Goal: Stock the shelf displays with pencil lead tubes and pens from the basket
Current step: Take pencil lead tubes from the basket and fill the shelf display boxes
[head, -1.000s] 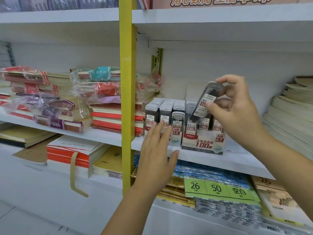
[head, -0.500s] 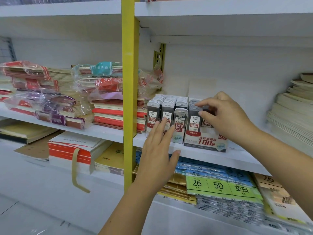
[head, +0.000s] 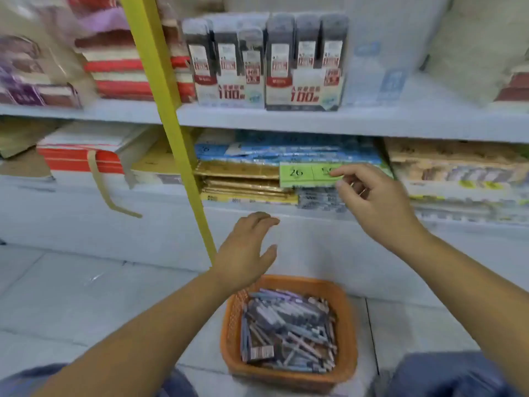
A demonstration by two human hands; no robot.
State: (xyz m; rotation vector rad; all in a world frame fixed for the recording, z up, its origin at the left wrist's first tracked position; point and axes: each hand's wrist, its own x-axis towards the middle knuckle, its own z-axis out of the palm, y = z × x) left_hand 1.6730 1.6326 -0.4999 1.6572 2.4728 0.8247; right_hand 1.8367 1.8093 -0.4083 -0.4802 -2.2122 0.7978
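On the pale tiled floor [head: 71,296], below the white shelf [head: 372,121], an orange basket [head: 347,325] heaped with pens and lead tubes [head: 286,322] is seen; two display boxes [head: 300,94] of upright tubes are ranged on the shelf beside a yellow post [head: 169,124]. Since half a second ago both hands have been lowered from the boxes: the left hand [head: 246,253] is spread above the basket, the right hand [head: 375,199] loosely curled, nothing held.

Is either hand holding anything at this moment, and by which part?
Nothing is held: the left hand is open and the right hand loosely curled, neither touching the basket.
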